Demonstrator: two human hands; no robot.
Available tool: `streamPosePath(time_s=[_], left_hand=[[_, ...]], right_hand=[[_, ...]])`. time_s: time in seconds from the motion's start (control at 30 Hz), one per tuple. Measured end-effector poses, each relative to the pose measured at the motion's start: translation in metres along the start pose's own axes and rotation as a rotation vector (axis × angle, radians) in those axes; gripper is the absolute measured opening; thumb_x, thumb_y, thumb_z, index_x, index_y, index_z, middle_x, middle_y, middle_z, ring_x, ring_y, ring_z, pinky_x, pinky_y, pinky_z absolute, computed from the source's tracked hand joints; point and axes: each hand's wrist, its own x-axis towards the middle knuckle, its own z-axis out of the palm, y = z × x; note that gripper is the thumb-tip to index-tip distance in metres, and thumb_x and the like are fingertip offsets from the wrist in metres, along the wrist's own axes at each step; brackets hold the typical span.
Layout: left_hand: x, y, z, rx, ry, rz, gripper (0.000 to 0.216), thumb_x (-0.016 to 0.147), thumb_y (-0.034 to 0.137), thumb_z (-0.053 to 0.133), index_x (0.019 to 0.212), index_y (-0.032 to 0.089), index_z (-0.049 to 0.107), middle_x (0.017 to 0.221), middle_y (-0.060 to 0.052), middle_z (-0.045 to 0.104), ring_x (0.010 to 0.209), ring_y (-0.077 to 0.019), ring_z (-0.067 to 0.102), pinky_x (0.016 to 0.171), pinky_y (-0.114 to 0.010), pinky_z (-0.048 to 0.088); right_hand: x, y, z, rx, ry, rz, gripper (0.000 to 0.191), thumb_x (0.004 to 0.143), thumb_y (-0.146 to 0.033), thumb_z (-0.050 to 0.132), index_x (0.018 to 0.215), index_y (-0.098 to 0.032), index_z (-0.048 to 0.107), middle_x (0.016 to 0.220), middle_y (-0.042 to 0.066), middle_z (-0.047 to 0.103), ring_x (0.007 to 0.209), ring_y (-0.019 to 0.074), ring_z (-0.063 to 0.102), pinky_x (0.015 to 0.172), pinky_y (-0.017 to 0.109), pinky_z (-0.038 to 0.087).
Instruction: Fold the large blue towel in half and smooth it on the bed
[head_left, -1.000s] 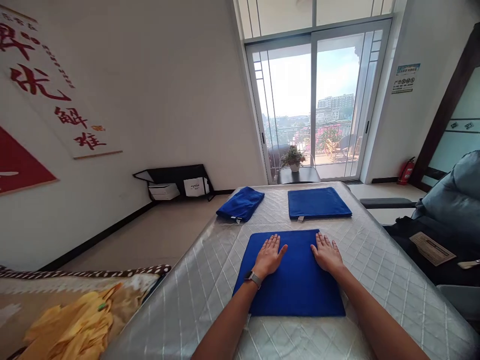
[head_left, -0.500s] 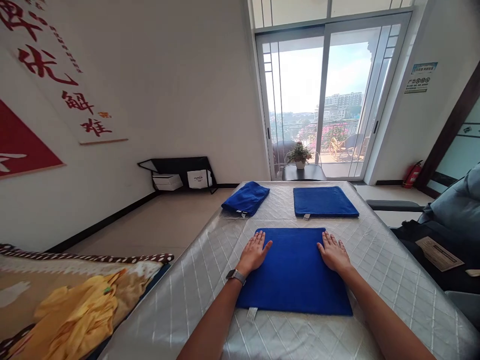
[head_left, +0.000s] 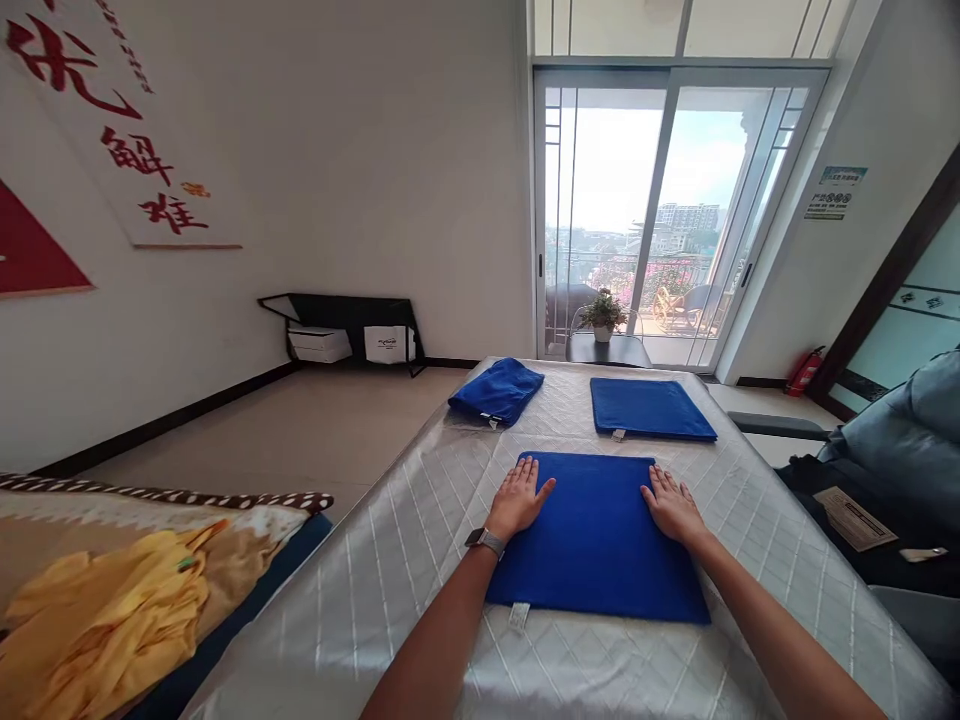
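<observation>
A flat blue cloth (head_left: 596,540), folded into a neat rectangle, lies on the silver quilted table cover (head_left: 375,590). My left hand (head_left: 519,498) rests flat on its left edge, fingers stretched out, with a watch on the wrist. On the opposite edge lies my right hand (head_left: 673,505), fingers also spread and pressing lightly on the cloth. A white tag (head_left: 518,615) sticks out at the cloth's near left corner. Beyond it, a loosely folded blue cloth (head_left: 499,391) sits at the far left, and a flat folded blue cloth (head_left: 651,408) at the far right.
A chair with a potted plant (head_left: 602,315) stands past the table's far end, before the sliding glass door (head_left: 660,220). To the left, yellow clothing (head_left: 112,610) lies on a bed. A padded seat (head_left: 915,430) with dark items is at the right.
My view has tilted and shifted slightly, so the whole scene sits a little differently. Both hands keep their places on the edges of the blue cloth.
</observation>
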Motion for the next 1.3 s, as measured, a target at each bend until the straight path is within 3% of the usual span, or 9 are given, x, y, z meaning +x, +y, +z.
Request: streamPosePath(time_s=[0.53, 0.73, 0.87, 0.97, 1.07, 1.2, 1.3], left_hand=[[0.001, -0.003, 0.007, 0.017, 0.024, -0.004, 0.083, 0.098, 0.067, 0.015, 0.154, 0.008, 0.030, 0.159, -0.016, 0.031, 0.148, -0.0289, 0.024, 0.120, -0.045, 0.024], [-0.004, 0.009, -0.006, 0.106, 0.073, -0.086, 0.091, 0.097, 0.069, 0.013, 0.150, -0.002, 0.034, 0.155, -0.023, 0.035, 0.147, -0.0313, 0.027, 0.120, -0.045, 0.024], [-0.013, 0.051, -0.015, 0.105, 0.087, 0.049, 0.085, 0.098, 0.066, 0.014, 0.151, 0.003, 0.034, 0.156, -0.020, 0.036, 0.147, -0.0291, 0.028, 0.120, -0.045, 0.025], [-0.021, 0.106, -0.011, 0.019, -0.015, 0.279, 0.074, 0.101, 0.060, 0.012, 0.153, 0.010, 0.033, 0.156, -0.015, 0.039, 0.147, -0.0239, 0.030, 0.119, -0.042, 0.028], [-0.021, 0.165, -0.001, -0.053, -0.033, 0.442, 0.071, 0.102, 0.059, 0.015, 0.155, 0.013, 0.029, 0.158, -0.013, 0.035, 0.148, -0.0228, 0.026, 0.121, -0.041, 0.025], [-0.002, 0.219, 0.015, -0.136, -0.052, 0.454, 0.071, 0.103, 0.056, 0.012, 0.154, 0.010, 0.029, 0.158, -0.015, 0.034, 0.149, -0.0241, 0.023, 0.121, -0.043, 0.023], [0.010, 0.230, 0.026, -0.169, -0.106, 0.388, 0.072, 0.102, 0.056, 0.009, 0.154, 0.010, 0.031, 0.157, -0.016, 0.035, 0.148, -0.0244, 0.026, 0.120, -0.044, 0.025]], right_hand=[[-0.047, 0.002, 0.015, 0.015, 0.012, -0.036, 0.068, 0.100, -0.046, 0.016, 0.158, -0.012, 0.013, 0.165, 0.005, 0.011, 0.151, 0.0201, 0.009, 0.122, 0.044, 0.007], [-0.049, -0.001, 0.009, 0.049, 0.010, -0.025, 0.069, 0.100, -0.048, 0.014, 0.158, -0.012, 0.013, 0.165, 0.005, 0.012, 0.151, 0.0204, 0.009, 0.123, 0.044, 0.005], [-0.049, -0.001, 0.010, 0.076, 0.015, -0.026, 0.069, 0.100, -0.048, 0.014, 0.158, -0.011, 0.013, 0.165, 0.006, 0.011, 0.152, 0.0212, 0.008, 0.122, 0.045, 0.005], [-0.049, -0.001, 0.010, 0.083, 0.022, -0.019, 0.069, 0.100, -0.047, 0.017, 0.158, -0.011, 0.013, 0.164, 0.006, 0.011, 0.151, 0.0220, 0.009, 0.122, 0.046, 0.005], [-0.050, -0.001, 0.009, 0.071, 0.017, -0.032, 0.068, 0.099, -0.044, 0.019, 0.158, -0.011, 0.014, 0.164, 0.007, 0.011, 0.151, 0.0221, 0.009, 0.122, 0.045, 0.007], [-0.053, 0.003, 0.012, 0.007, 0.011, -0.070, 0.065, 0.096, -0.029, 0.026, 0.158, -0.012, 0.017, 0.165, 0.005, 0.010, 0.152, 0.0224, 0.007, 0.122, 0.044, 0.006], [-0.053, 0.005, 0.015, -0.002, 0.025, -0.077, 0.066, 0.094, -0.025, 0.029, 0.158, -0.016, 0.016, 0.165, 0.003, 0.011, 0.151, 0.0222, 0.008, 0.122, 0.043, 0.007]])
